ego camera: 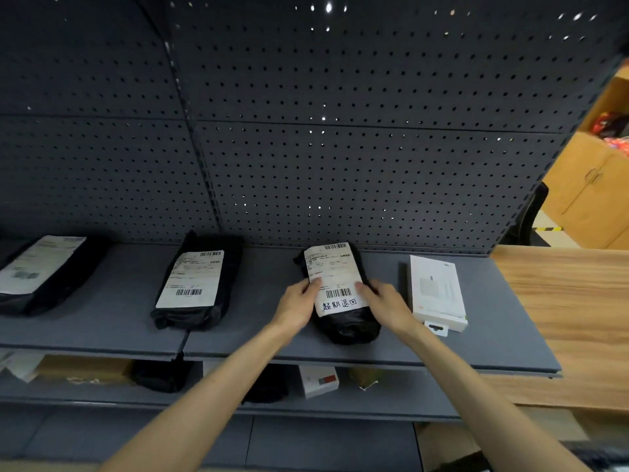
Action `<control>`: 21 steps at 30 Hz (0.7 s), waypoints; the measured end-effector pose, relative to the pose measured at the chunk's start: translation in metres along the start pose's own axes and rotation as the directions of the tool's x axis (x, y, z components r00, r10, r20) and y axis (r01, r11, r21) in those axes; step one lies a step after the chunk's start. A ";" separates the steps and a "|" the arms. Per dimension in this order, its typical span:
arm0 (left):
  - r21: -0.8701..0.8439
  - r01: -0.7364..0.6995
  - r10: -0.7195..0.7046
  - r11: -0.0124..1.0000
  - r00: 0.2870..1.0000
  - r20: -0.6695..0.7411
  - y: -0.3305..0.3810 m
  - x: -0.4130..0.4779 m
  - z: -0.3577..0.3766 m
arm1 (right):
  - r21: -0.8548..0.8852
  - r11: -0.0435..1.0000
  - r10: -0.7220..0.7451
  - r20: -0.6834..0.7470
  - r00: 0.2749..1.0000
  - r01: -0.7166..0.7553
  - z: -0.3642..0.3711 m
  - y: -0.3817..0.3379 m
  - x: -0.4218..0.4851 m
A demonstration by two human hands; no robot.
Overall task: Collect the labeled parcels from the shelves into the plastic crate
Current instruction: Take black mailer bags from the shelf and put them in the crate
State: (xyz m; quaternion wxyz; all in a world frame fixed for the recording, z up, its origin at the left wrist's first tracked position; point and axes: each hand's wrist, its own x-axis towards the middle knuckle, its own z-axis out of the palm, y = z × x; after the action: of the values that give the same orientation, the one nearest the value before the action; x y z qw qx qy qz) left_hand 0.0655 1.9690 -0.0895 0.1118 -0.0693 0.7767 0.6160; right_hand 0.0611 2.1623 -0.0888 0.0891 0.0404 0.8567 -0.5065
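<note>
A black plastic parcel [343, 321] with a white barcode label and handwritten characters lies on the grey shelf [112, 321], right of centre. My left hand [297, 306] grips its left side, thumb on the label. My right hand [384, 301] grips its right side, thumb on the label too. Two more black labeled parcels lie on the same shelf: one in the middle [195, 281] and one at the far left [44, 270]. The plastic crate is not in view.
A flat white retail box [437, 292] lies just right of the held parcel. A dark pegboard [340, 148] backs the shelf. A lower shelf [102, 396] holds cardboard, dark bags and a small white box [318, 381]. A wooden counter [571, 318] stands to the right.
</note>
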 end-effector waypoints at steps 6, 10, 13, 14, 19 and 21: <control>-0.057 -0.199 0.202 0.978 0.978 0.047 0.059 0.003 -0.018 | 0.103 0.991 -0.072 -0.149 0.986 0.087 -0.018 -0.043 0.011; -0.095 -0.344 0.349 0.934 0.937 0.030 0.111 0.011 -0.037 | 0.094 0.964 -0.219 -0.254 0.942 0.249 -0.044 -0.103 0.013; -0.107 -0.433 0.437 0.895 0.899 0.027 0.149 0.013 -0.050 | 0.075 0.929 -0.325 -0.304 0.895 0.363 -0.063 -0.145 0.009; -0.106 -0.467 0.472 0.878 0.882 0.019 0.161 0.013 -0.054 | 0.065 0.917 -0.354 -0.318 0.879 0.393 -0.067 -0.156 0.008; -0.157 -0.590 0.591 0.792 0.806 -0.047 0.197 0.002 -0.062 | 0.039 0.874 -0.435 -0.386 0.814 0.485 -0.080 -0.192 0.002; -0.173 -0.610 0.613 0.774 0.789 -0.042 0.201 -0.002 -0.062 | 0.032 0.867 -0.446 -0.398 0.802 0.497 -0.081 -0.196 -0.002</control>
State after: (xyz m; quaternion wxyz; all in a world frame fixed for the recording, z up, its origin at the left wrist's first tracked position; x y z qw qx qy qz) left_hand 0.0123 1.9552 0.1134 -0.0942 0.1821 0.6982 0.6859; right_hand 0.0225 2.1380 0.1184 -0.2094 -0.0715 0.8042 -0.5516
